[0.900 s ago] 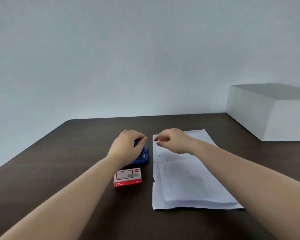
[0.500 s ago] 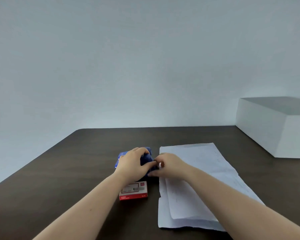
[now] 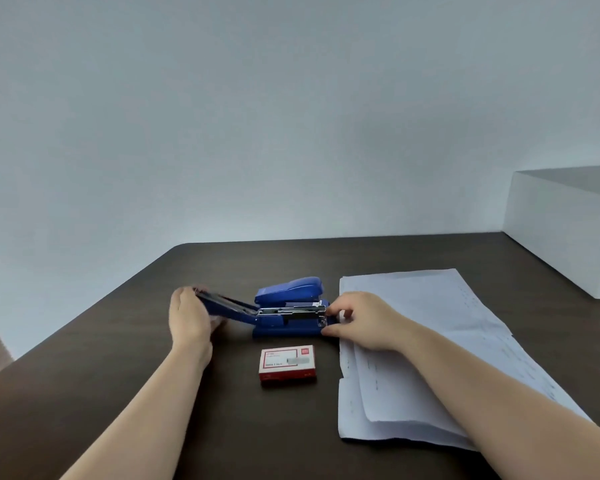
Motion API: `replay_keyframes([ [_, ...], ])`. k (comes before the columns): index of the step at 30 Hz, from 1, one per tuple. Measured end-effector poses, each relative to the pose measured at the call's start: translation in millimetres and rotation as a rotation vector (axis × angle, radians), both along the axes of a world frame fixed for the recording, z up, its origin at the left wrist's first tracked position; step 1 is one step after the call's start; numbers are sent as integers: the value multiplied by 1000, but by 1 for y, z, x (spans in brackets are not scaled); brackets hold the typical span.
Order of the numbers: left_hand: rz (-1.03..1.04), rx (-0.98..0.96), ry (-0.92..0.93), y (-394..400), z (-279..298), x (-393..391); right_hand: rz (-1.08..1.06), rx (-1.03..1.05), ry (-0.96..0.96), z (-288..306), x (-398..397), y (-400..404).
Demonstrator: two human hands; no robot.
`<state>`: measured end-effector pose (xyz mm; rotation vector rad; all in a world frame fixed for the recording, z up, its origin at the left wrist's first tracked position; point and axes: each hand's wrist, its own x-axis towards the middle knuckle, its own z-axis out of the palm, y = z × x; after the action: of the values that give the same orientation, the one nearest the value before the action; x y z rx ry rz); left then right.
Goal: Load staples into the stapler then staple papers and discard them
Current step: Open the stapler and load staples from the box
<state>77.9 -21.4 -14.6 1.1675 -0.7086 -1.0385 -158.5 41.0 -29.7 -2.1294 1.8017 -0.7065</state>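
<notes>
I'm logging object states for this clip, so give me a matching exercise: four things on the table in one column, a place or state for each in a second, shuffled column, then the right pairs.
Things:
1. open blue stapler
2. second blue stapler
3. staple box
4. paper stack

Places or states:
A. lies flat under the right forearm
B. closed, red and white, nearest the camera
C. lid swung back to the left, metal staple channel bare
D. closed, behind the opened one

Pairs: 1-C, 2-D, 3-B, 4-A

The left hand holds the swung-back lid; the right hand pinches the front end of the base.
</notes>
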Motion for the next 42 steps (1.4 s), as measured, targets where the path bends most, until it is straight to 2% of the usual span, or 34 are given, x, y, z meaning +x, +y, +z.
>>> replay_keyframes([
  [4,114,63,-437,-7,-14,3,-8,-1,-18,1,1,3],
  [8,35,39,-826,-15,-22,1,-20,-14,-30,0,0,4],
  [12,-20,-2,-1028,-25,-30,6,-18,-24,-40,-2,0,4],
  [16,51,-96,-1312,-13,-26,-1,-28,-44,-43,-4,1,5],
  [18,83,-249,-1319,-3,-21,-5,-43,-96,-50,-1,2,8],
  [19,21,-320,-1269,2,-18,-6,-58,-131,-75,1,3,11],
  [21,-271,-364,-1178,14,-12,-7,-66,-191,-138,7,4,15],
  [22,-431,-353,-1191,19,-10,-8,-51,-188,-161,10,3,17],
  [24,-667,-320,-1263,26,-6,-9,15,-100,-178,14,2,22],
  [27,-840,-286,-1306,29,-1,-4,131,113,-93,15,5,29],
  [30,-1013,-223,-1372,29,0,0,208,200,-43,17,10,33],
  [34,-1059,-235,-1404,30,-1,-2,272,190,-5,16,17,33],
  [42,-962,-262,-1248,34,-6,-7,255,160,-65,13,14,32],
])
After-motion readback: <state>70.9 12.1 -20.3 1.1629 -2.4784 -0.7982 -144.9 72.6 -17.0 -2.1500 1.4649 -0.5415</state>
